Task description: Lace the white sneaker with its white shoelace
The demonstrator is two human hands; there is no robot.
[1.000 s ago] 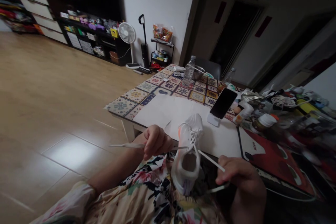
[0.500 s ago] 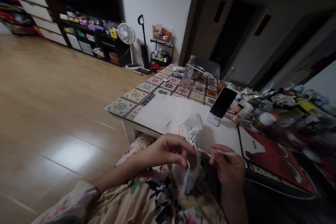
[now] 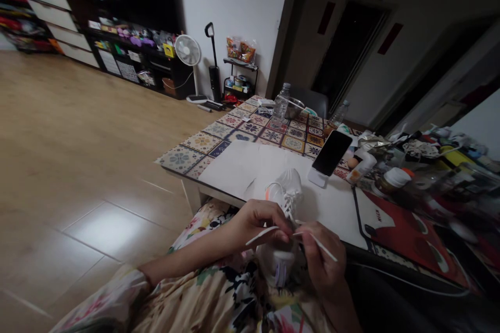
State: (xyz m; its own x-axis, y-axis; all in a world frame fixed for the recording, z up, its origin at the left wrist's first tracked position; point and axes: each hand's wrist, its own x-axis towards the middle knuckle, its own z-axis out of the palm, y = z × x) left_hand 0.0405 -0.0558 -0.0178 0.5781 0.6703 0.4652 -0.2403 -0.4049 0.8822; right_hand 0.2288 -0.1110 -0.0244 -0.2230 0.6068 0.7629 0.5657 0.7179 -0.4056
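A white lace-up shoe (image 3: 291, 186) points away from me, its toe over the table's edge and its heel at my lap. Above its opening, my left hand (image 3: 267, 221) pinches one white shoelace (image 3: 262, 234), whose loose end sticks out to the left. My right hand (image 3: 322, 257) is closed on the other lace end, which slants down to the right across the fingers. The fingertips of both hands nearly meet over the shoe's tongue. Both hands partly cover the opening and the upper laces.
A white sheet (image 3: 250, 164) covers the near part of the patterned table (image 3: 182, 158). On it a phone (image 3: 332, 152) leans on a white stand. To the right lie a red case (image 3: 410, 234), a jar (image 3: 392, 181) and much clutter. A plastic bottle (image 3: 281, 103) stands farther back.
My right hand has moved left and inward to meet my left hand. Both lace ends, earlier held apart, now come together above the shoe. The shoe stays in place.
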